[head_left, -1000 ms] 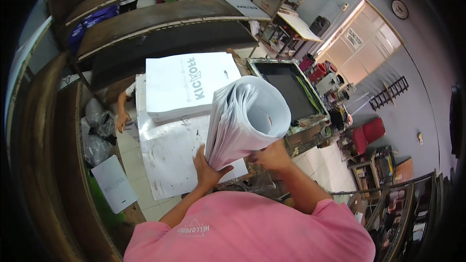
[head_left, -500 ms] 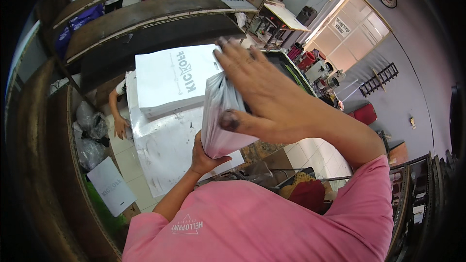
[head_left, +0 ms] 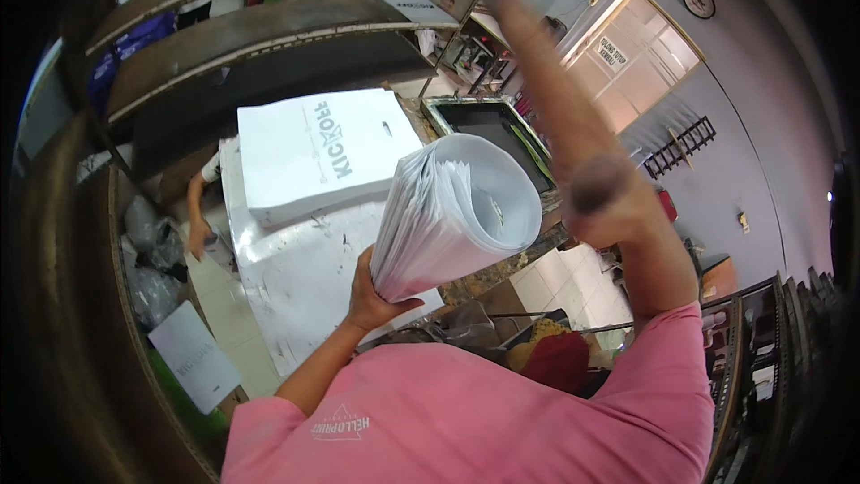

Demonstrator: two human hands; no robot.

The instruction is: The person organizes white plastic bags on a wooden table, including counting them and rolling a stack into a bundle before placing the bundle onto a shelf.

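In the head view, the left hand (head_left: 372,296) clasps a bundle of white sheets (head_left: 412,229) from below, thumb in front, probably because the loose layers would spring apart. The bundle is above the near part of the table (head_left: 300,305), before a flat printed stack (head_left: 287,152). The right hand (head_left: 578,116) is raised and blurred, seemingly spread and holding nothing. The white bundle bends into a round loop, its edges fanned and uneven.
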